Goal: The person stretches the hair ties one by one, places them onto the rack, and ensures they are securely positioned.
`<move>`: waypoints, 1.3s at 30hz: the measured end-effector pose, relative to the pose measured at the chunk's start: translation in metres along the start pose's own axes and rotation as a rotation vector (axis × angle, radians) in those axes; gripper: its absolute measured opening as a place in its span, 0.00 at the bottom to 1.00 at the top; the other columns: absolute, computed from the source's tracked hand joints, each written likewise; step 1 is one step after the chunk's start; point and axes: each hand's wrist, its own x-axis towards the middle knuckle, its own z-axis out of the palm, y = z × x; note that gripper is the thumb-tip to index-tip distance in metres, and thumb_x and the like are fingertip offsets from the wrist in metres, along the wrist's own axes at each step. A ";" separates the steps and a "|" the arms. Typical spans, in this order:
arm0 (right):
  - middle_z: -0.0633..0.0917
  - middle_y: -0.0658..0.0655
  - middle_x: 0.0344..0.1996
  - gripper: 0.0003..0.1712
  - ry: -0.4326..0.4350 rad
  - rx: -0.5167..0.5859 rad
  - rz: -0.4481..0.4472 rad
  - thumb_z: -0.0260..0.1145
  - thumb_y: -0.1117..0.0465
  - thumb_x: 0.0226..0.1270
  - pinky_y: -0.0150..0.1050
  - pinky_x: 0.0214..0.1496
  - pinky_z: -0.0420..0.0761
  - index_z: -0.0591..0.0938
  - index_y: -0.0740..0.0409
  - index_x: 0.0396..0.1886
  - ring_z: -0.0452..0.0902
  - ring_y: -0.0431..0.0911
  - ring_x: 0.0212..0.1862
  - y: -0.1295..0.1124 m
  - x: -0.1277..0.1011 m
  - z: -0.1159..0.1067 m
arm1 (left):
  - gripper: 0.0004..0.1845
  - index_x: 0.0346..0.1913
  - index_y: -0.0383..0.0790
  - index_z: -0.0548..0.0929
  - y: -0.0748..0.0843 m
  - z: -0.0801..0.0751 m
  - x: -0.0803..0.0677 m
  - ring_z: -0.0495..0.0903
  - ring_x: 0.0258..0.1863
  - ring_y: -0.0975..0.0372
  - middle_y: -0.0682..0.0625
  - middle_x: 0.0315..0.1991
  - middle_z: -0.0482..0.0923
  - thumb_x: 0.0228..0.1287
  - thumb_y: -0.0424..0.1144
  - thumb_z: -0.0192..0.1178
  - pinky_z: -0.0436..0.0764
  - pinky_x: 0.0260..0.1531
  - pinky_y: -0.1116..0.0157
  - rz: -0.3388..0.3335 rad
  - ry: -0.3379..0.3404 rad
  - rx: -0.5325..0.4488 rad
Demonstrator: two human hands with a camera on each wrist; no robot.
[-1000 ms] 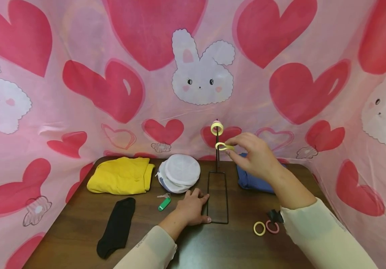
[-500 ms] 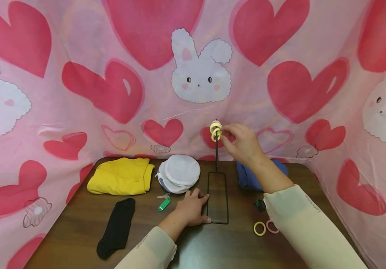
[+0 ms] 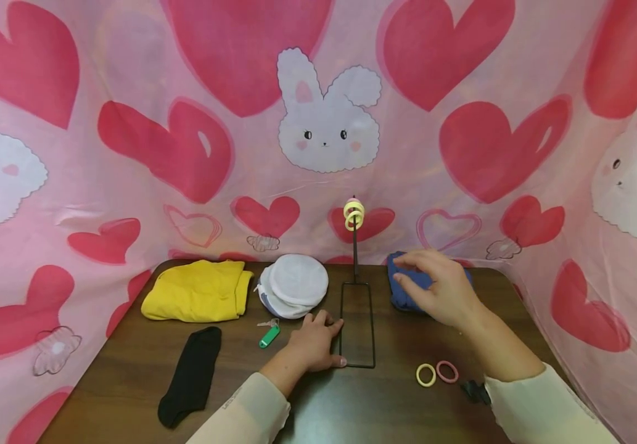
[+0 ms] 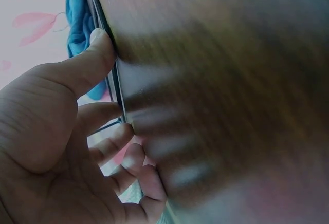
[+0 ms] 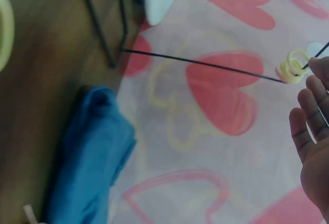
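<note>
Head view: pink cloth (image 3: 318,185) backs table (image 3: 385,407) bearing stand (image 3: 355,250).

The head camera looks forward and down over the desk (image 3: 324,407). The wrist cameras look from close up (tipped sideways!), left along the desk, right toward the pink wall (image 5: 175,106). All three see the black stand (image 3: 355,259).

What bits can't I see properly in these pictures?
Head view: how many rings hang on the black stand; they overlap.
Head view: what the black thing is; the right sleeve hides part.
Left wrist view: part of the blue cloth, behind the left hand.
Right wrist view: part of the right hand, past the right edge.
</note>
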 end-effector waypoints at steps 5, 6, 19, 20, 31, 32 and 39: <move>0.89 0.48 0.42 0.21 -0.047 -0.001 0.025 0.81 0.66 0.50 0.26 0.48 0.77 0.90 0.51 0.46 0.82 0.41 0.42 0.005 -0.035 -0.009 | 0.47 0.77 0.57 0.71 -0.001 -0.001 0.001 0.67 0.59 0.53 0.51 0.67 0.66 0.55 0.67 0.72 0.80 0.38 0.46 -0.004 -0.001 0.001; 0.88 0.47 0.43 0.21 -0.064 0.002 0.041 0.81 0.66 0.50 0.25 0.49 0.77 0.90 0.50 0.46 0.82 0.41 0.42 0.006 -0.041 -0.010 | 0.47 0.77 0.57 0.71 -0.001 -0.002 0.001 0.67 0.59 0.53 0.51 0.67 0.66 0.55 0.67 0.72 0.80 0.38 0.46 -0.005 0.000 0.001; 0.87 0.43 0.47 0.30 -0.256 0.003 0.103 0.85 0.65 0.46 0.20 0.56 0.71 0.87 0.45 0.52 0.83 0.40 0.49 0.034 -0.133 -0.011 | 0.47 0.77 0.57 0.71 0.000 -0.002 -0.001 0.67 0.59 0.53 0.51 0.67 0.66 0.56 0.67 0.73 0.80 0.40 0.45 -0.011 -0.014 -0.002; 0.87 0.44 0.47 0.31 -0.282 0.002 0.110 0.85 0.64 0.46 0.20 0.57 0.69 0.87 0.46 0.53 0.83 0.41 0.49 0.036 -0.139 -0.011 | 0.47 0.77 0.57 0.71 0.000 -0.001 -0.001 0.66 0.59 0.53 0.51 0.67 0.66 0.56 0.67 0.72 0.80 0.40 0.45 -0.011 -0.015 -0.003; 0.87 0.44 0.48 0.37 -0.503 0.004 0.146 0.89 0.54 0.40 0.20 0.61 0.61 0.87 0.54 0.54 0.80 0.45 0.52 0.051 -0.182 -0.013 | 0.47 0.77 0.57 0.71 0.000 0.001 -0.001 0.66 0.59 0.54 0.51 0.68 0.66 0.56 0.67 0.72 0.80 0.41 0.45 -0.008 -0.020 -0.010; 0.87 0.43 0.47 0.36 -0.504 -0.003 0.140 0.89 0.54 0.39 0.21 0.60 0.63 0.87 0.53 0.53 0.80 0.45 0.51 0.053 -0.184 -0.013 | 0.47 0.77 0.57 0.71 0.000 0.001 -0.001 0.66 0.59 0.54 0.51 0.68 0.66 0.56 0.67 0.72 0.80 0.41 0.45 -0.007 -0.019 -0.010; 0.86 0.39 0.41 0.26 -0.482 -0.026 0.084 0.86 0.62 0.43 0.28 0.52 0.72 0.88 0.49 0.45 0.79 0.38 0.45 0.058 -0.183 -0.011 | 0.47 0.77 0.57 0.71 -0.001 0.000 0.000 0.66 0.58 0.54 0.51 0.67 0.66 0.56 0.67 0.73 0.80 0.39 0.46 -0.003 -0.010 -0.010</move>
